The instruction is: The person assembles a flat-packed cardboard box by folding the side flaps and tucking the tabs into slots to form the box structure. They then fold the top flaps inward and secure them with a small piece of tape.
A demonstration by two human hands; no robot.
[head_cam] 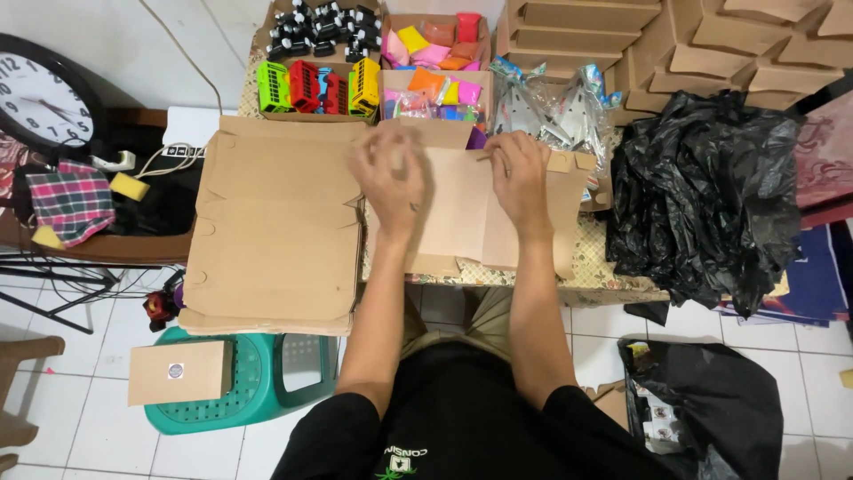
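Fingers of the left hand are blurred, so how far they are spread cannot be told; they are laid flat on a cardboard blank. Fingers of the right hand are seen loosely spread and pressed onto the same blank near its upper edge, nothing being gripped between them. The blank is found unfolded on the table, directly in front of the person, its flaps reaching out under both hands.

Largest item noted: a heap of black plastic bags, piled at the right end of the table and hanging over its edge. Next, a stack of flat cardboard blanks is seen just left of the hands, overhanging the table toward a green plastic stool. Folded cardboard boxes are stacked at the upper right. A round wall clock is placed at the far left, with a plaid cloth below it. A small closed cardboard box is rested on the stool. Behind the blank, trays are observed: coloured packets, clear crinkled packets, toy buses in green, red and yellow, and small black items farthest back.
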